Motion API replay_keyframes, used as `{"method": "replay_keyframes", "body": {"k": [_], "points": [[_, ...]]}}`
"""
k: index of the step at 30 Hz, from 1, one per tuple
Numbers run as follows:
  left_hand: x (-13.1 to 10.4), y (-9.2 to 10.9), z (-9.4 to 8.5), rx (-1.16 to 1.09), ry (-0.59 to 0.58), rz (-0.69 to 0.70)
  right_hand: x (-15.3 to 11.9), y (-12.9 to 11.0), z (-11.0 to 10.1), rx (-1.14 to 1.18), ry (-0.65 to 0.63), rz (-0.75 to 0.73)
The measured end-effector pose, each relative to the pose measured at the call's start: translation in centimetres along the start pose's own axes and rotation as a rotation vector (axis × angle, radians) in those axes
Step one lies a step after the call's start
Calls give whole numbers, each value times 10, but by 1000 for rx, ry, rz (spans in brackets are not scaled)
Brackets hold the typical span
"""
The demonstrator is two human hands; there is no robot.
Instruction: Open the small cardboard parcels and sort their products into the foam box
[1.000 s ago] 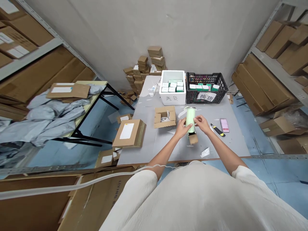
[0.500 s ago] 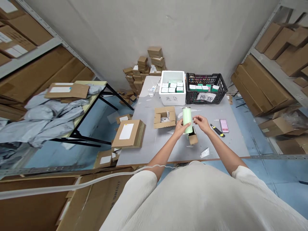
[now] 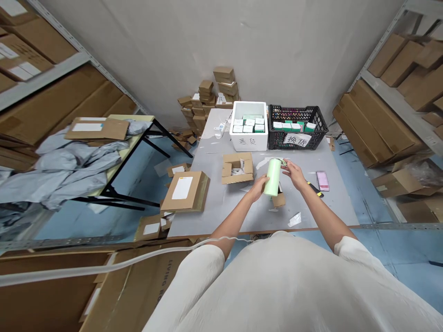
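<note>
A pale green bottle (image 3: 272, 177) is held above the grey table (image 3: 221, 203), tilted slightly, its top toward the right. My left hand (image 3: 259, 187) grips its lower left side. At the top, my right hand (image 3: 292, 173) has its fingers closed on a thin green loop (image 3: 283, 163). Below and partly behind the bottle lies a small open cardboard box (image 3: 278, 200). An open carton (image 3: 237, 168) with white material inside stands to the left. Beside my right forearm are a black and yellow cutter (image 3: 315, 190), partly hidden, and a pink item (image 3: 322, 180).
A white foam box (image 3: 248, 142) and a black crate (image 3: 296, 140), both holding small boxes, stand at the back. A closed carton (image 3: 183, 193) sits at the left edge, and a clear plastic piece (image 3: 295, 219) near the front. A white cable (image 3: 145, 256) crosses the lower left.
The bottle has shifted slightly right and tilted. My right hand has moved a little up to its top, where the green loop now shows. My left hand still grips the bottle.
</note>
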State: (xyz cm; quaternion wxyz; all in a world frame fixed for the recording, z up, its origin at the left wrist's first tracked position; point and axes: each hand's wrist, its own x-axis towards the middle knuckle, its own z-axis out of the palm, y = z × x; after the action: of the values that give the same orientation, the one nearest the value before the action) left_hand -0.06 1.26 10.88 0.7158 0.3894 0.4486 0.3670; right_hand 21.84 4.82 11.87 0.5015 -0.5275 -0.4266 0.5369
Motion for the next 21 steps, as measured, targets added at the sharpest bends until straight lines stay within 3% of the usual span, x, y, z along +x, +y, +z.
{"method": "replay_keyframes", "body": {"k": [5,11,21], "points": [[-4,-2,5,114,6,-1,-6,-6,3,23,-61,-24],[-8,1,-3,91,-121,-40,-10,-22,0,10,-158,-99],[-6,1,-3,15,-194,-38,-11,-29,4,63,-258,81]]}}
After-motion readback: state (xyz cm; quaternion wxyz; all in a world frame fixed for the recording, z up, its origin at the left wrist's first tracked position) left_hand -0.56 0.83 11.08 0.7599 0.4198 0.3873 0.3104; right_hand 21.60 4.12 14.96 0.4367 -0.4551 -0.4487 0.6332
